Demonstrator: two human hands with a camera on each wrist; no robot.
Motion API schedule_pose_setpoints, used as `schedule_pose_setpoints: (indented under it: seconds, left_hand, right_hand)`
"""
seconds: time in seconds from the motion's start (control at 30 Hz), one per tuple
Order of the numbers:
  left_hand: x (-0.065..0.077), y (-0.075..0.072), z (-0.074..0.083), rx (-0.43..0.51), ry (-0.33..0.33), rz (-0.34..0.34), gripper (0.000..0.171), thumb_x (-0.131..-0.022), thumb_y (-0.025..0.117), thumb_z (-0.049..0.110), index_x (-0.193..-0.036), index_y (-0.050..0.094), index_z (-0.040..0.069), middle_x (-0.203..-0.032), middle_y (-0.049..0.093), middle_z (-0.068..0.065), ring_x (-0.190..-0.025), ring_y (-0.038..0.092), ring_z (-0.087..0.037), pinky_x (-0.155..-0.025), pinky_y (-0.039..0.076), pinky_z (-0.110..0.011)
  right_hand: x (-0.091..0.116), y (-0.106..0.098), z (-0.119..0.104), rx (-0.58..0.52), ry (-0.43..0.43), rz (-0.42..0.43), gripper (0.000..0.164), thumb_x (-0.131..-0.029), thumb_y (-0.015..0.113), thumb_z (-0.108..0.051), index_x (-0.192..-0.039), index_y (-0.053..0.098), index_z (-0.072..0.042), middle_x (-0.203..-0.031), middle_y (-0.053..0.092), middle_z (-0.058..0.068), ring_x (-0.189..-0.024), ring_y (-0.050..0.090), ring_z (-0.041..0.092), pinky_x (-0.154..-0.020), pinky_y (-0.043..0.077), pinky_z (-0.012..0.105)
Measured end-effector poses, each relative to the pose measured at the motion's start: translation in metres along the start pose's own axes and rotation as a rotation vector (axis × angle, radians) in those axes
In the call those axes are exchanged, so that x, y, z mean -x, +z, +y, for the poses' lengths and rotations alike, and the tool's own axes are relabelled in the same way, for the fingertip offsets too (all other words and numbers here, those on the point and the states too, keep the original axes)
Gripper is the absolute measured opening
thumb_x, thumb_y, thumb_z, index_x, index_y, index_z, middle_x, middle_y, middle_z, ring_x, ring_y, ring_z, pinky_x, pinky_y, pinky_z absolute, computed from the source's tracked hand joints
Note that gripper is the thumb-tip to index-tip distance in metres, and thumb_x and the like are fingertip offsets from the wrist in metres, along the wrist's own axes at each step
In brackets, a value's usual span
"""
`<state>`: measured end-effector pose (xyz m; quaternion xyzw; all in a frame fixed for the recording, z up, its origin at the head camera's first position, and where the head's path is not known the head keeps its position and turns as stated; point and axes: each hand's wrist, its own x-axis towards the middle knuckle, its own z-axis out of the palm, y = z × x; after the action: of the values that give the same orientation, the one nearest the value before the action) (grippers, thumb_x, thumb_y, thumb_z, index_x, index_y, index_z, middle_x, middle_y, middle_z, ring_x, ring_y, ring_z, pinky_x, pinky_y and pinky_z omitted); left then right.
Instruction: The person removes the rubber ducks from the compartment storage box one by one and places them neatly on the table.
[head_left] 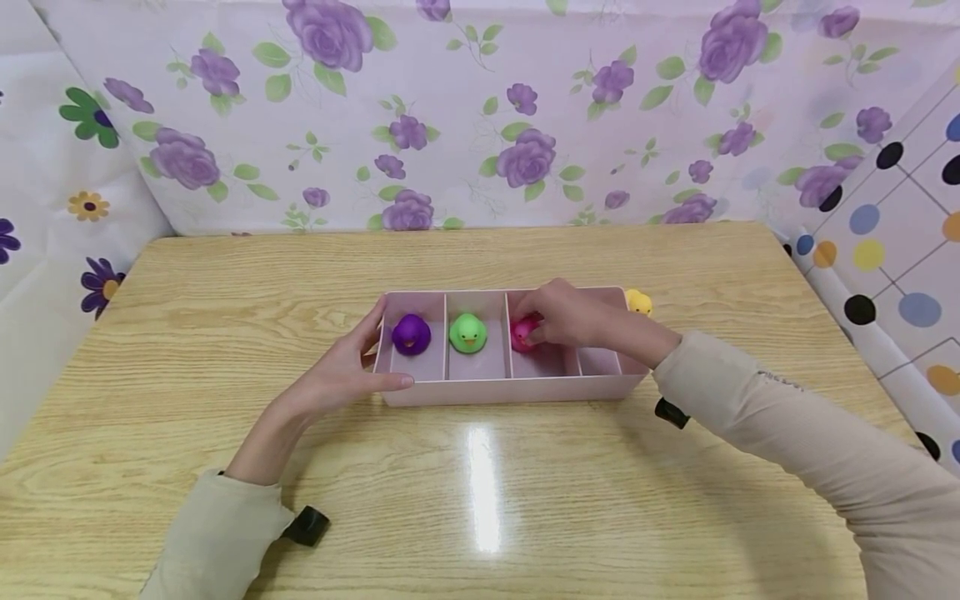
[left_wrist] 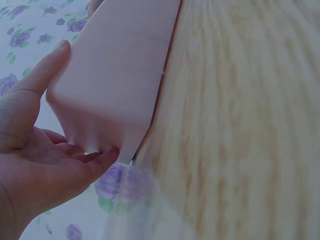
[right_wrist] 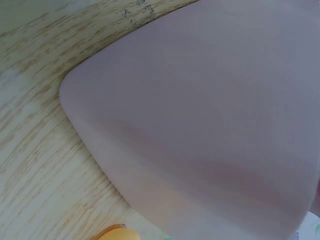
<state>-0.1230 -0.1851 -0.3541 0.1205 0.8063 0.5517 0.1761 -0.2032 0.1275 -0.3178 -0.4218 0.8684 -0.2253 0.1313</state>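
Observation:
A long pale pink divided box (head_left: pixel 502 391) lies on the table. My left hand (head_left: pixel 341 371) holds its left end, thumb along the front and fingers against the end wall; the left wrist view shows the fingertips curled at that end (left_wrist: pixel 100 142). My right hand (head_left: pixel 566 315) reaches into the third compartment from the left and pinches a pink toy duck (head_left: pixel 521 336), partly hidden by the fingers. A purple toy duck (head_left: pixel 411 334) sits in the leftmost compartment, a green toy duck (head_left: pixel 468 334) in the second. The right wrist view shows mostly the box wall (right_wrist: pixel 190 110).
Behind the box's right end, a yellow toy duck (head_left: pixel 639 302) is partly hidden by the box. The wood-grain table (head_left: pixel 390 492) reaches back to a flowered cloth (head_left: pixel 450 108). A dotted cloth (head_left: pixel 892 250) hangs on the right.

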Motion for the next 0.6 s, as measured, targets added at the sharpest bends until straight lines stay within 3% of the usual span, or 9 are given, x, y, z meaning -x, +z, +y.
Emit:
schedule_pose_setpoints:
  seconds: [0.2, 0.6]
  left_hand:
    - [-0.0006, 0.0007, -0.0014, -0.001, 0.004, 0.000, 0.112, -0.081, 0.078, 0.019, -0.156, -0.005, 0.015, -0.160, 0.003, -0.018, -0.144, 0.013, -0.036, -0.114, 0.020, -0.048]
    - [0.0003, -0.0002, -0.0003, -0.006, -0.004, 0.000, 0.112, -0.082, 0.078, 0.021, -0.156, -0.005, 0.016, -0.160, 0.002, -0.017, -0.144, 0.013, -0.037, -0.114, 0.021, -0.049]
  right_hand:
    - [0.0017, 0.0005, 0.0005, -0.008, -0.027, 0.002, 0.014, -0.078, 0.077, -0.001, -0.092, 0.074, -0.003, -0.079, 0.066, 0.000, -0.069, 0.054, 0.012, -0.065, 0.050, 0.027]
    - [0.0066, -0.0008, -0.0014, -0.052, 0.017, 0.033, 0.018, -0.083, 0.071, 0.002, -0.100, 0.074, -0.003, -0.090, 0.067, 0.003, -0.079, 0.056, 0.018, -0.072, 0.050, 0.031]
